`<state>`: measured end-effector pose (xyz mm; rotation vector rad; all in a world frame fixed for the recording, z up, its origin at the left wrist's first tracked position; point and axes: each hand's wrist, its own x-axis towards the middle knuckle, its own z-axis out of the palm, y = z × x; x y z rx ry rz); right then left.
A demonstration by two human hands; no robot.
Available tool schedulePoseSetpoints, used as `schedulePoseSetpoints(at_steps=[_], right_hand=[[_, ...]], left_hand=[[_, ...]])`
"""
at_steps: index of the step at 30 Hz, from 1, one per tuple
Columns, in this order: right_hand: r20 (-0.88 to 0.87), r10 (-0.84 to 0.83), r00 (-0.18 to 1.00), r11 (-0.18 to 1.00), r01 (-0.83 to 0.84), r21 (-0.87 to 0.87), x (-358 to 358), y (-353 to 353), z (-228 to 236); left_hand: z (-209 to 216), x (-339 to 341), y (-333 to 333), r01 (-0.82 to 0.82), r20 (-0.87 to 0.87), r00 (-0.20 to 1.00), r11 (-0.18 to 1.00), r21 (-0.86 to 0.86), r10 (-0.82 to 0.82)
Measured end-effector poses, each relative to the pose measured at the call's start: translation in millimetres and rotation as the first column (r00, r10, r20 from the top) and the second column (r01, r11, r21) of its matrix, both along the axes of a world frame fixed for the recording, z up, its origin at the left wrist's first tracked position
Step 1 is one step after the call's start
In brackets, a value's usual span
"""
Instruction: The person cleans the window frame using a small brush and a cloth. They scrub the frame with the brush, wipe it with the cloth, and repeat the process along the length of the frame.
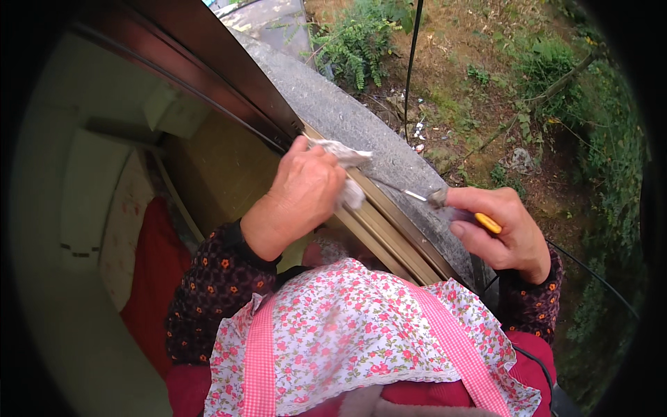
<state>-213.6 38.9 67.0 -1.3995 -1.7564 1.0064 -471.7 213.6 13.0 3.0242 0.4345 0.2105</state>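
1. The left hand (pixel 303 194) is clenching a crumpled white cloth (pixel 345 154) and pressing it down onto the window track (pixel 389 233), near the track's upper end where it is meeting the dark frame (pixel 208 66).
2. The right hand (pixel 501 233) is gripping a screwdriver (pixel 445 203) by its orange-tipped handle, fingers closed round it, over the outer edge of the concrete sill (pixel 347 115).
3. Handling, cloth: it is looking soft, light and limp; it would bunch under the palm and is best taken in a full fist, as now.
4. Handling, screwdriver: it is reading as stiff, light and narrow; the handle is the only sound place to hold, the thin metal shaft being slippery and pointed.
5. Orientation: the tool's long axis is lying nearly level across the sill, its tip pointing toward the left hand and the cloth. Whether the tip is touching the track I cannot tell; it appears just beside the cloth.
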Motion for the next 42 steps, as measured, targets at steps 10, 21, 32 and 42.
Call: schedulePoseSetpoints(at_steps=[10, 21, 32, 42], right_hand=[[-0.016, -0.11, 0.994, 0.976, 0.111, 0.188, -12, 12, 1], [0.012, 0.034, 0.999, 0.878, -0.035, 0.478, -40, 25, -7], [0.007, -0.011, 1.0, 0.782, 0.005, 0.623, -69, 74, 10], [0.508, -0.114, 0.854, 0.907, -0.119, 0.405, -62, 76, -21]], left_hand=[[16, -9, 2, -0.266, 0.556, 0.71, 0.896, -0.355, 0.431], [22, -24, -18, 0.324, 0.234, 0.654, 0.013, -0.946, 0.719], [15, -40, -5, 0.686, 0.48, 0.64, -0.165, -0.709, 0.6], [-6, -120, 0, 0.587, 0.361, 0.538, -0.031, -0.809, 0.762]])
